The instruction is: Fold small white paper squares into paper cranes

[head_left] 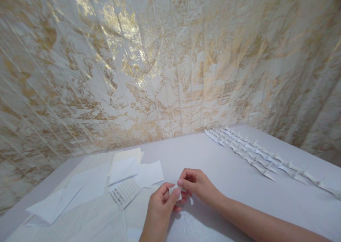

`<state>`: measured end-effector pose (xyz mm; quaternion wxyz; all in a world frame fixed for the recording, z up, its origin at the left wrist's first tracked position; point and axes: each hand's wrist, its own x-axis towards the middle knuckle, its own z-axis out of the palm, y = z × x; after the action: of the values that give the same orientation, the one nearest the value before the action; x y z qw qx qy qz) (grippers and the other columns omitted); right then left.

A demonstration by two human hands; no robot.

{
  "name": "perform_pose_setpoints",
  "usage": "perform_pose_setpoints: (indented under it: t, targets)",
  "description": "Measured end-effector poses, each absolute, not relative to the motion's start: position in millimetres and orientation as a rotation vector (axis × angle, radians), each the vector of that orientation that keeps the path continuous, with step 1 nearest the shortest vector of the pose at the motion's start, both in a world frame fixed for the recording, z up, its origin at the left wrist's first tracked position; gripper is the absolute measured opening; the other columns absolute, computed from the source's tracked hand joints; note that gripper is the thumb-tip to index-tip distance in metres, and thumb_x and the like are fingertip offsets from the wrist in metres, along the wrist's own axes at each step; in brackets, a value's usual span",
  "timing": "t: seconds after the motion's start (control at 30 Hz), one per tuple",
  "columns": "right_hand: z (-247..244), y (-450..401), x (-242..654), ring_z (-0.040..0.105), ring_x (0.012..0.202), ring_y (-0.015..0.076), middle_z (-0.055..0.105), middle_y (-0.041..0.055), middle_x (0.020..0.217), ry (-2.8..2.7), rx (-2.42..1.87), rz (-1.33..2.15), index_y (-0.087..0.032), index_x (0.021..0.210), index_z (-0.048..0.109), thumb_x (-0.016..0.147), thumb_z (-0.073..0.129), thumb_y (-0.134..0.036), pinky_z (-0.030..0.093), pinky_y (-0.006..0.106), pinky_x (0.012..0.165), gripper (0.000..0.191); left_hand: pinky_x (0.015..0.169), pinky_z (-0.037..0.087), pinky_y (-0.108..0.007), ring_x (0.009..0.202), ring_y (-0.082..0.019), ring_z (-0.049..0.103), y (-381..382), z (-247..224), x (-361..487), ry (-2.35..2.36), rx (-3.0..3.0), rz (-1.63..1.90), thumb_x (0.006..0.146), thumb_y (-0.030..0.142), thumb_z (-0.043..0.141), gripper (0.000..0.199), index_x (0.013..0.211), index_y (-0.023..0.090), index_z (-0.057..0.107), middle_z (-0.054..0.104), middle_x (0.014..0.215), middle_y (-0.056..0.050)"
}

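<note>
Between my two hands is a small folded piece of white paper (175, 191), held just above the table. My left hand (162, 203) is closed on it, the thumb pressing across its front. My right hand (194, 182) pinches the paper's upper right part between thumb and fingertips. A narrow white tip shows below the right fingers; whether it belongs to the same piece I cannot tell. The fingers hide much of the folds.
Loose white sheets (90, 185) and a printed slip (124, 192) lie to the left. Several rows of small folded paper shapes (247, 151) stand at the right on the pale table (183, 149). A gold-patterned curtain (160, 75) hangs behind.
</note>
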<state>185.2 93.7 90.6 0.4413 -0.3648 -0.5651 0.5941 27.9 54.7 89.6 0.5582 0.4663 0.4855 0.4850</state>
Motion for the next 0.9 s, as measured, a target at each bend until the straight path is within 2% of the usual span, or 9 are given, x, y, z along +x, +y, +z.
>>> perform_pose_setpoints:
  t: [0.17,0.57,0.8,0.9]
  targets:
    - [92,93,186,0.044,0.052,0.0117,0.054,-0.0028,0.055,-1.394,-0.920,1.427,-0.017,0.066,0.059,0.072,0.080,-0.062,0.033,0.026,0.053,0.050,0.050,0.053,-0.023,0.062,-0.023,0.076,55,91,30,1.108,1.076,1.121,0.060,0.070,0.084,0.059,0.077,0.015,0.070,0.077,0.064,-0.010]
    - [94,94,186,0.048,0.050,0.0137,0.056,-0.0005,0.055,-1.371,-0.912,1.460,-0.018,0.066,0.059,0.075,0.073,-0.071,0.036,0.028,0.052,0.055,0.064,0.058,-0.027,0.077,-0.025,0.078,53,102,26,1.009,1.120,1.039,0.073,0.064,0.080,0.055,0.090,0.013,0.073,0.082,0.083,-0.015]
    - [98,103,194,0.047,0.051,0.0121,0.054,-0.0009,0.058,-1.409,-0.884,1.463,-0.015,0.067,0.063,0.078,0.063,-0.080,0.037,0.027,0.054,0.066,0.063,0.057,-0.026,0.077,-0.024,0.078,51,99,27,1.028,1.103,1.065,0.071,0.067,0.079,0.055,0.087,0.014,0.072,0.081,0.079,-0.012]
    - [97,99,192,0.046,0.052,0.0112,0.054,-0.0028,0.058,-1.428,-0.886,1.469,-0.016,0.073,0.063,0.072,0.075,-0.073,0.036,0.026,0.053,0.059,0.061,0.056,-0.025,0.075,-0.024,0.078,52,95,28,1.020,1.108,1.063,0.073,0.066,0.079,0.055,0.090,0.014,0.072,0.081,0.078,-0.012]
